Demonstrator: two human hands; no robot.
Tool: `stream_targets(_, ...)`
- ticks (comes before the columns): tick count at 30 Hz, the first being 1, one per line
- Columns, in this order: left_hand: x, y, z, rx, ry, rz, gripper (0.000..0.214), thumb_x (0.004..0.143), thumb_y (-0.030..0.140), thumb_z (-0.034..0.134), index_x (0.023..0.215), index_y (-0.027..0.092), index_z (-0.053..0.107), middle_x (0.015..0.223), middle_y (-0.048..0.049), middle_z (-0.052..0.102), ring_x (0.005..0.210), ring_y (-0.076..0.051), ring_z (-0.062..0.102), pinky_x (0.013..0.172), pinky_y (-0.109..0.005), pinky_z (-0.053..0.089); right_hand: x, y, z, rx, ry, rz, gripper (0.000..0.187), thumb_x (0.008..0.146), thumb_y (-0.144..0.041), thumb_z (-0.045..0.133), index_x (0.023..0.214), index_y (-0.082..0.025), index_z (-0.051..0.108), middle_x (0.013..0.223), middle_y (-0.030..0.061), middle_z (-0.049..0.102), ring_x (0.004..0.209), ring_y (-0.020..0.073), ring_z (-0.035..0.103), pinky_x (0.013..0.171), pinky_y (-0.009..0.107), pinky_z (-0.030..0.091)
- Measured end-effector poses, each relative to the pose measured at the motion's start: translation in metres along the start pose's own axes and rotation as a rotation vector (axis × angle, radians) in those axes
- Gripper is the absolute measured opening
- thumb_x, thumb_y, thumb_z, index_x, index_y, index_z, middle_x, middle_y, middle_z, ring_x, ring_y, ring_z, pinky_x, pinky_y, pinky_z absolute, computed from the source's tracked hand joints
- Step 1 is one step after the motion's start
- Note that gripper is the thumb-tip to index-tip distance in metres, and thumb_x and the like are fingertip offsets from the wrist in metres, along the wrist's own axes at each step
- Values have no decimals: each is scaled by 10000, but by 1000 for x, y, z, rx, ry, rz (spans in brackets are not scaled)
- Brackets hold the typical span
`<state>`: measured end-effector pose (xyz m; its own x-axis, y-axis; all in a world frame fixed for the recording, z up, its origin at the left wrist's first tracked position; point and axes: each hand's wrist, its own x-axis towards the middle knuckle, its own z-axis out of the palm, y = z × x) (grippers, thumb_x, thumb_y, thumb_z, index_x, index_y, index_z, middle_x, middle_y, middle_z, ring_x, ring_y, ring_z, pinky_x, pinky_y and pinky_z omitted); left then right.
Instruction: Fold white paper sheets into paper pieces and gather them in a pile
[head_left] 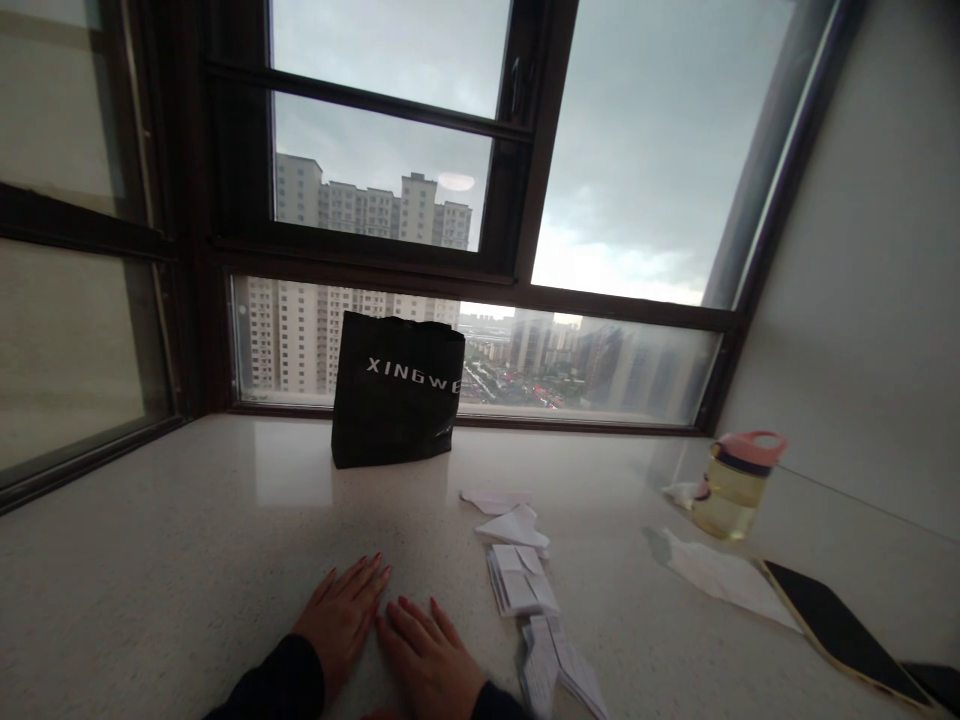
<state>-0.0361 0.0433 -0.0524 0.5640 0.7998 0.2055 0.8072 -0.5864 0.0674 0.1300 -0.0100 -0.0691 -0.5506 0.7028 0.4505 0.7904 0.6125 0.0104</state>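
Head cam — I see left hand point(341, 625), right hand point(427, 645) flat near folded papers point(523, 582), fingers point(366, 580) slightly spread, empty — black bag point(394, 425) reads "XINGWE".

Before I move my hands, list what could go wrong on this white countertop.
The right hand rests close beside the folded papers; a sideways sweep might scatter them. The bottle stands near the phone and seems to hold liquid, so a knock could wet the phone. The black bag stands upright near the window and might topple if bumped.
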Motion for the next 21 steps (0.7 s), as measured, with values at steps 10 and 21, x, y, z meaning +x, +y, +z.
stream_targets(10, 1, -3, 3, -2, -28, 6, 431, 804, 257, 271, 1230, 273, 333, 1288, -10, 348, 1171, -181, 314, 953, -390, 245, -2, 0, -6, 31, -32, 5, 631, 723, -612, 349, 1201, -202, 382, 1211, 71, 461, 1097, 229, 413, 909, 381, 316)
stream_targets(21, 0, 0, -1, 31, -52, -1, 437, 811, 256, 251, 1245, 272, 302, 1299, -10, 327, 1180, -180, 296, 958, -410, 232, -1, 0, -3, 38, -20, 13, 626, 722, -618, 344, 1186, -203, 404, 1203, 74, 468, 1087, 236, 427, 893, 395, 343)
